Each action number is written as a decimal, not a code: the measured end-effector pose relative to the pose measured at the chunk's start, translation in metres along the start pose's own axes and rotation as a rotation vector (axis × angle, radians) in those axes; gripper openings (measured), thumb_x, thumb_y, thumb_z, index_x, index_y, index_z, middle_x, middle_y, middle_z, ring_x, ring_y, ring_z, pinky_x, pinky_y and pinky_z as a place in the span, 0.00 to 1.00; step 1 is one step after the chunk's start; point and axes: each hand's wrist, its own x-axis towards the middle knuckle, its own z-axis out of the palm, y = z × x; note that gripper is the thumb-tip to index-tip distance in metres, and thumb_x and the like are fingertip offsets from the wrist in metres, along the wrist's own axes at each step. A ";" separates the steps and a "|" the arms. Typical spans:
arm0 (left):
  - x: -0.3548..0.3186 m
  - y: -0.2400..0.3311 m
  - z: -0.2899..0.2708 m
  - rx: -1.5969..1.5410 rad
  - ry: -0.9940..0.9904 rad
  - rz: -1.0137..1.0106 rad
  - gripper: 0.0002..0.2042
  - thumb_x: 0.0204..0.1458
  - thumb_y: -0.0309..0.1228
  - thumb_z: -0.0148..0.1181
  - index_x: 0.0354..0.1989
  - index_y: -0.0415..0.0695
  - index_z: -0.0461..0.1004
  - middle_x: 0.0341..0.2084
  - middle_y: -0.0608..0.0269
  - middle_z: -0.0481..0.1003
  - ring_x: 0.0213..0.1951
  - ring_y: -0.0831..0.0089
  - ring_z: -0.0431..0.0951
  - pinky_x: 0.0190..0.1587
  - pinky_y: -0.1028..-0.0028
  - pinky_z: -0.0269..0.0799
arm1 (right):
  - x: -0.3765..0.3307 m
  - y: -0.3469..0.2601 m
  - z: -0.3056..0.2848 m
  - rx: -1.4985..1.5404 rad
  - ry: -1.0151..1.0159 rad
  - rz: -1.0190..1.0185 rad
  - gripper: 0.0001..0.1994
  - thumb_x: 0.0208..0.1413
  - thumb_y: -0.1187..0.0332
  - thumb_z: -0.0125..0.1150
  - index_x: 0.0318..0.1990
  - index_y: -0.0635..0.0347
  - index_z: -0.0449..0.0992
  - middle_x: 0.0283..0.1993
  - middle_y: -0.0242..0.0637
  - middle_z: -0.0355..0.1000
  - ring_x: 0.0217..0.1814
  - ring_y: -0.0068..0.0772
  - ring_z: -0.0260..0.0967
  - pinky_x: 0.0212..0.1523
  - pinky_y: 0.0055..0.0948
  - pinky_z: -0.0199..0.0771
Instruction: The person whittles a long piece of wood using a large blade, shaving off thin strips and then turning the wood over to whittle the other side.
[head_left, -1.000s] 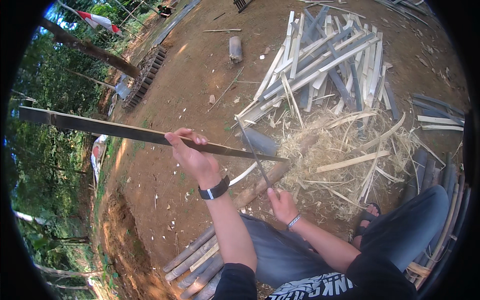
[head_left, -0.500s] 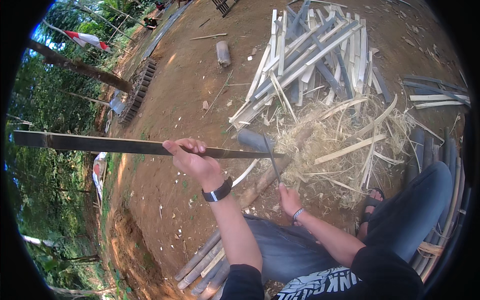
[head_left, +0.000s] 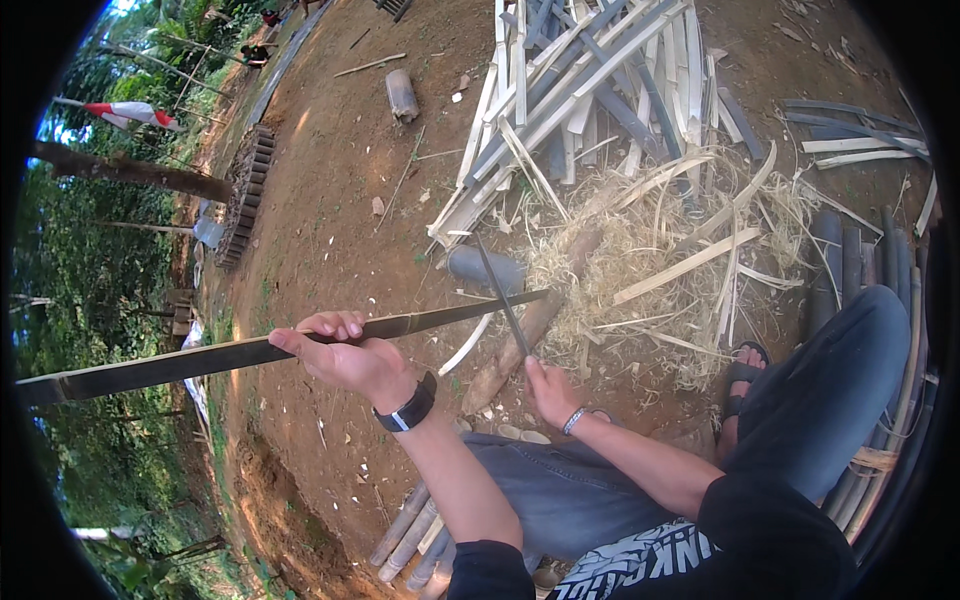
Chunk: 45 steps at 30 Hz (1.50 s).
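Note:
A long dark bamboo strip (head_left: pixel 180 366) slants from the left rim up toward the middle. My left hand (head_left: pixel 350 362) is closed round it, palm up, with the thumb along its edge. My right hand (head_left: pixel 551 392) grips a knife by its handle, which the fingers hide. The narrow blade (head_left: pixel 497 290) points up and away, crossing the strip near its far end. That end lies over a short log (head_left: pixel 515 350) on the ground. Curly pale shavings (head_left: pixel 640 285) heap up just right of the log.
A large pile of split bamboo strips (head_left: pixel 600 85) lies ahead. Bamboo poles (head_left: pixel 850 270) lie by my right leg, and more poles (head_left: pixel 405 540) lie at lower left. A dark bamboo piece (head_left: pixel 485 268) rests beyond the blade. A tree trunk (head_left: pixel 140 170) stands far left.
My left hand and the strip have moved left and toward me, and the strip now tilts up to the right. The knife has shifted left with my right hand. The whole view has shifted somewhat.

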 end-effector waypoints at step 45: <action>0.004 0.001 0.009 0.031 0.094 -0.022 0.28 0.54 0.59 0.48 0.17 0.47 0.57 0.13 0.69 0.55 0.16 0.79 0.56 0.19 0.79 0.55 | 0.061 0.099 -0.037 -0.275 0.252 0.192 0.37 0.58 0.41 0.42 0.12 0.70 0.67 0.10 0.49 0.62 0.16 0.43 0.66 0.24 0.46 0.63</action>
